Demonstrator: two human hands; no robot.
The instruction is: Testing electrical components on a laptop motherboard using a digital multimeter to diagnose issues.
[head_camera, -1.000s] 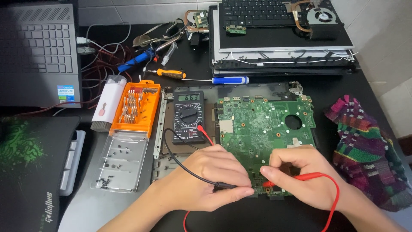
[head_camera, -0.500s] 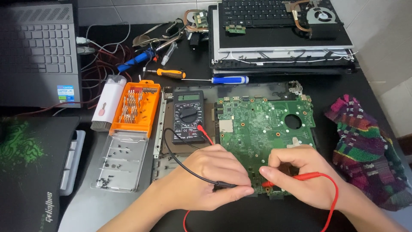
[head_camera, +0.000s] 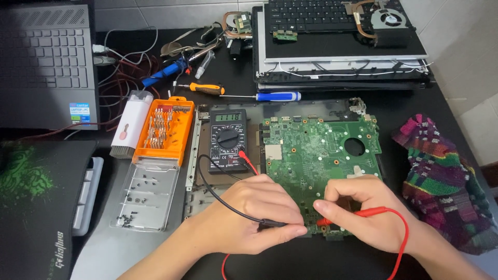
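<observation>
We take the green motherboard (head_camera: pixel 321 155) as our landmark: both hands meet at its near edge, tips almost touching. Our left hand (head_camera: pixel 254 215) is closed around the black probe (head_camera: pixel 282 224), which lies pointing right; our right hand (head_camera: pixel 365 210) pinches the red probe (head_camera: pixel 345 217), pointing left. The multimeter (head_camera: pixel 228 140) lies just left of the board, beyond our left hand.

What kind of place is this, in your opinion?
Probably an electronics repair bench: a bare green circuit board, a multimeter with probe leads, an orange screwdriver bit set and an opened laptop.
</observation>
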